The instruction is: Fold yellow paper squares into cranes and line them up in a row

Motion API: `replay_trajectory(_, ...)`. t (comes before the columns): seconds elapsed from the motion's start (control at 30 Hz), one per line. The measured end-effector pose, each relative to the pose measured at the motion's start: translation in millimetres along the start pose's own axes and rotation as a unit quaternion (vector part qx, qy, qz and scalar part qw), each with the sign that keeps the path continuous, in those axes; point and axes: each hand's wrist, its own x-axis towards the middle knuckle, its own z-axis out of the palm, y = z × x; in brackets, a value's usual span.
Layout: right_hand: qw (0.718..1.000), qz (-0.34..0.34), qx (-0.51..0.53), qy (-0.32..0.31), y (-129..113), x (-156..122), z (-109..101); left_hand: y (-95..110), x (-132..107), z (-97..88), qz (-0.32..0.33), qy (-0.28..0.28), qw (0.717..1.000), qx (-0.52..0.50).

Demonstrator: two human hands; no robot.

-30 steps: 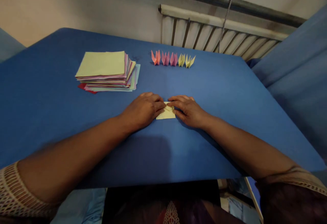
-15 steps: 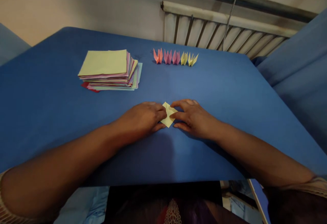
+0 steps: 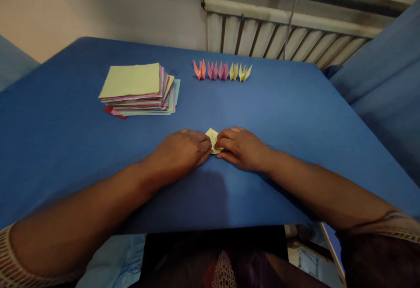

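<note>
A small folded piece of yellow paper (image 3: 211,135) lies on the blue table between my two hands, its top corner pointing away from me. From the left side, the fingers of my left hand (image 3: 187,149) are closed on its edge. My right hand (image 3: 243,149) grips the right side, with fingertips curled over the paper and the thumb at its near edge. Both sets of fingertips hide the lower part and sides of the paper.
A thick stack of coloured paper (image 3: 129,80) sits at the back left of the blue table (image 3: 278,104). Several folded paper figures (image 3: 212,71), orange, pink and yellow, stand in a row at the back. A radiator (image 3: 249,29) is behind the table.
The right fingers have come inward and closed over the paper's right side. The near corner no longer points down toward me; less of the paper shows. The camera view has shifted slightly.
</note>
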Motion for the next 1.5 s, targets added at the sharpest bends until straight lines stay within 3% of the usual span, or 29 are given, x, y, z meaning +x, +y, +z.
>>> replay_trajectory(0.2,0.999,0.024,-0.034,-0.002,-7,-1,3,-1,-4,7.3,-0.022,-0.018,1.0,0.007)
replay_trajectory(0.53,0.985,0.122,0.108,0.052,-1,1,10,-9,1,14.4,-0.087,0.012,0.992,-0.086)
replay_trajectory(0.9,0.982,0.179,0.054,0.029,-6,1,7,-18,7,16.3,-0.097,0.018,0.994,-0.05)
replay_trajectory(1.07,0.986,0.164,0.03,0.026,-8,-2,2,-22,7,17.1,-0.076,0.041,0.994,-0.062)
replay_trajectory(1.2,0.994,0.102,-0.031,-0.006,-13,-5,-1,-21,7,18.7,-0.026,0.045,0.998,-0.041)
replay_trajectory(1.33,0.993,0.06,-0.087,-0.049,-17,-11,-3,-19,0,14.7,0.024,0.005,1.0,-0.001)
replay_trajectory(1.5,0.993,0.049,-0.1,-0.05,-18,-16,-6,-12,-13,1.3,0.053,-0.038,0.996,0.056)
